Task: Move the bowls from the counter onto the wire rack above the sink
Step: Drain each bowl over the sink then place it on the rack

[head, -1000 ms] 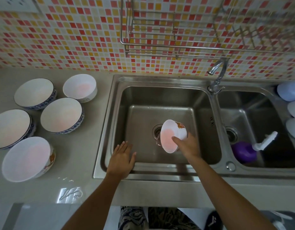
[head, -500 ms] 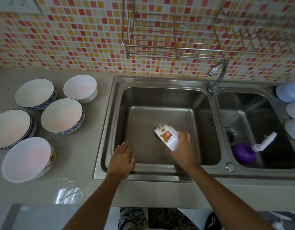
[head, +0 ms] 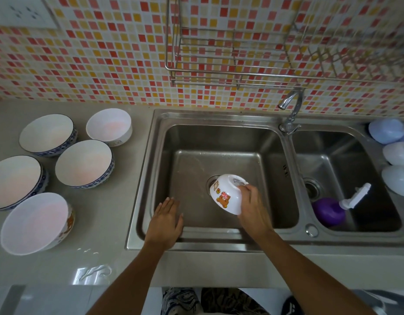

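My right hand (head: 253, 208) grips a small white bowl with bear pictures (head: 226, 193), turned upside down over the drain of the left sink basin (head: 192, 164). My left hand (head: 165, 222) rests flat and open on the sink's front left rim. Several bowls stand upright on the counter at the left: three with blue patterned rims (head: 47, 134) (head: 84, 163) (head: 14, 180), a small white one (head: 109, 126) and a large white one with a bear print (head: 36, 223). The wire rack (head: 233, 71) hangs on the tiled wall above the sink, with nothing visible in it.
A faucet (head: 289, 110) stands between the two basins. The right basin holds a purple bottle with a white pump (head: 330, 210). Pale blue and white rounded items (head: 387, 130) sit at the far right. A wall socket (head: 24, 11) is top left. Water glints on the counter front.
My right hand has turned the small bowl from facing me to upside down over the drain. My left hand has stayed on the sink rim.
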